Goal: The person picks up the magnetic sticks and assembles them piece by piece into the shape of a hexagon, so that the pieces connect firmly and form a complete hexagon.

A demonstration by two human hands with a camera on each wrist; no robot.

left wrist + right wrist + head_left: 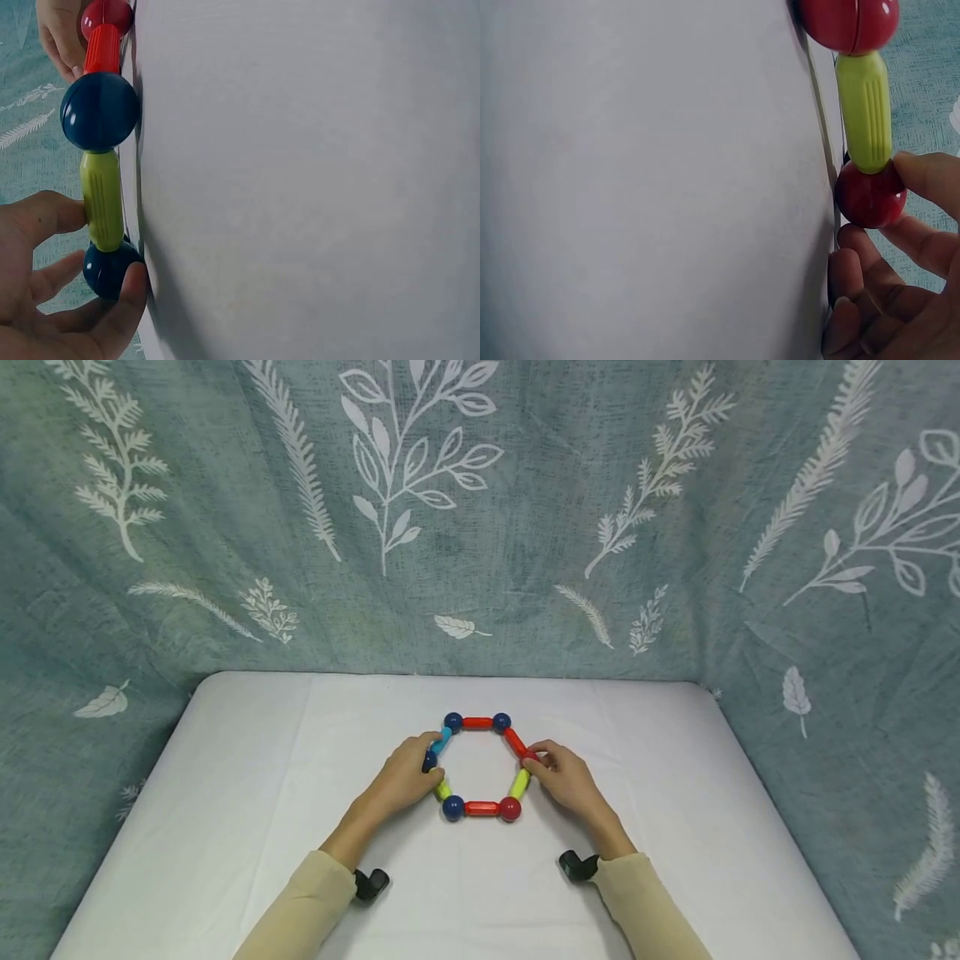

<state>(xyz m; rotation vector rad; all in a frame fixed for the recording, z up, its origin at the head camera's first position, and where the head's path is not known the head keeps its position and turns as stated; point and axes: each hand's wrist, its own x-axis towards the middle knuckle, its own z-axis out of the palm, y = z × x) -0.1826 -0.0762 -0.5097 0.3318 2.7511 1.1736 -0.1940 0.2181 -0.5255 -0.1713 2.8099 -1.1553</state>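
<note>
A six-sided ring of balls and ribbed rods, which look like magnetic building toys, lies on the table. My left hand (403,770) grips its left corner, fingers around a dark blue ball (109,268) and thumb against a lime rod (102,201). A light blue rod (442,741) runs up from that corner. At the opposite corner my right hand (566,779) pinches a red ball (870,196), joined to another lime rod (865,112) and a red rod (514,742). Dark blue balls (502,722) mark the far corners; one blue and one red ball (510,810) mark the near ones.
The ring stands around the middle of a white-covered table (225,810). Behind and beside it hangs a green-blue curtain (525,527) with white leaf prints. Black wrist cameras (371,885) sit at both sleeve cuffs, low over the table.
</note>
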